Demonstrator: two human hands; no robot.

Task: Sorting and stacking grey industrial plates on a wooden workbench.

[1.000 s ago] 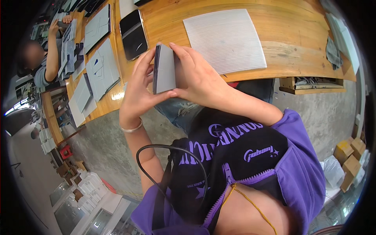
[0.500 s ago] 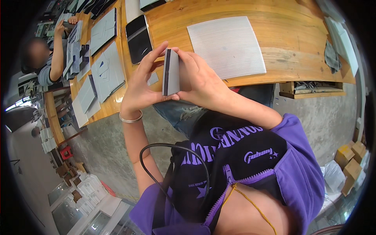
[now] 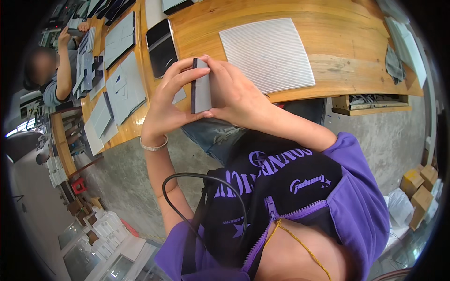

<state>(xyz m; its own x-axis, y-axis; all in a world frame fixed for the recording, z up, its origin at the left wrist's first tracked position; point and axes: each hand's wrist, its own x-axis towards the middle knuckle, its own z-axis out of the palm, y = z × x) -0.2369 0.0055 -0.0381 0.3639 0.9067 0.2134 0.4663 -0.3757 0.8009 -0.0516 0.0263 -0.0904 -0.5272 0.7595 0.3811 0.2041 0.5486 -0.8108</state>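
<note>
Between my two hands, above the near edge of the wooden table, a slim grey board piece with a dark edge strip (image 3: 202, 91) stands tilted on its side. My left hand (image 3: 164, 100) grips it from the left, with fingertips bent over its far end and thumb at its near end. From the right, my right hand (image 3: 239, 96) holds the same piece, fingertips at the far end and thumb at the near corner. My palms hide part of it. Just beyond my left hand lies a black phone (image 3: 161, 51). A white ribbed sheet (image 3: 267, 56) rests past my right hand.
Grey boards (image 3: 125, 89) and dark-edged panels (image 3: 120, 40) cover the table's left side. An open drawer (image 3: 372, 104) with scraps juts out under the right edge, near a grey cloth (image 3: 394, 65). A co-worker (image 3: 58, 79) sits at left. Cardboard boxes (image 3: 419, 187) stand at lower right.
My left fingers have come down from an upright reach and now bend over the board piece's far end. The piece has turned slightly, showing more of its grey face.
</note>
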